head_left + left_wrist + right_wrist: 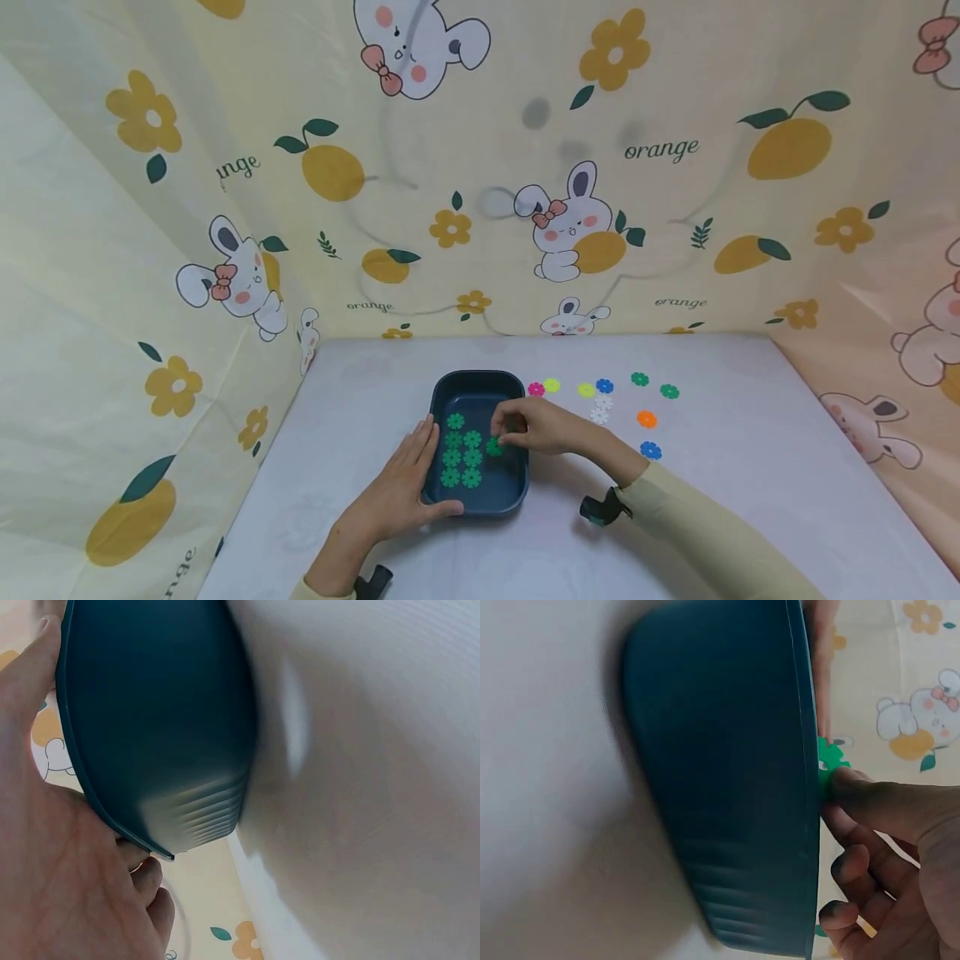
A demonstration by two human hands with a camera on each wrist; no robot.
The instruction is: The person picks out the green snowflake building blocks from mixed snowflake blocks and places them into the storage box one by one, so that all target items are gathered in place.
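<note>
Near the bench's front edge, the left hand (397, 492) lies flat-fingered against the dark tray's (442, 392) left rim, while the right hand (536, 425) reaches from the right, its grip pinching a green flower piece (493, 447) just above the tray's floor, loose coloured pieces (604, 387) farther back.

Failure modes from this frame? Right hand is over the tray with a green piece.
1. The right hand pinches a green flower-shaped plastic disc by its edge; a thin grip, so it may slip and land on the neat green discs already laid.
2. The left hand only rests flat against the dark blue plastic tray; a nudge could slide it.
3. The sleeve passes near a blue disc and might sweep it.
</note>
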